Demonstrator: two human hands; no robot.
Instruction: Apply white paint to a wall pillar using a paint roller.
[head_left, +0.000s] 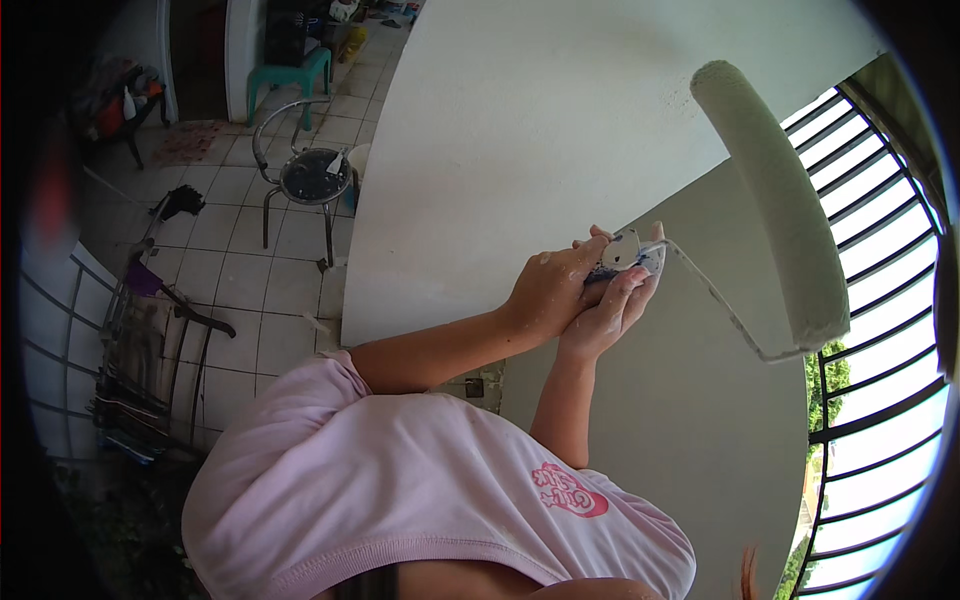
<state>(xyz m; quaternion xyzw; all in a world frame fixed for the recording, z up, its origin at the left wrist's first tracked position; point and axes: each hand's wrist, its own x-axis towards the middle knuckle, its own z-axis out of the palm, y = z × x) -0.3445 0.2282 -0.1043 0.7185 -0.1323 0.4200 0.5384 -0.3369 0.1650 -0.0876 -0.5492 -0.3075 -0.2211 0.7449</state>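
A paint roller with a long pale, fluffy cover (776, 206) extends up and to the right from my two hands. Its bent wire frame is spotted with paint and leads down to a paint-smeared handle (621, 251). My left hand (551, 289) wraps the handle from the left side. Against it, my right hand (611, 311) cups the handle from below and the right, thumb and fingers around it. Both hands carry specks of white paint. Behind the roller stands a white wall (525, 135); whether the cover touches it, I cannot tell.
A grey-green wall surface (675, 405) lies below the roller, beside black metal window bars (877, 300). On the tiled floor (232, 277) at left stand a metal chair (315, 176) with a scraper-like tool on its seat, a green plastic stool (289, 75) and a rack (135, 405).
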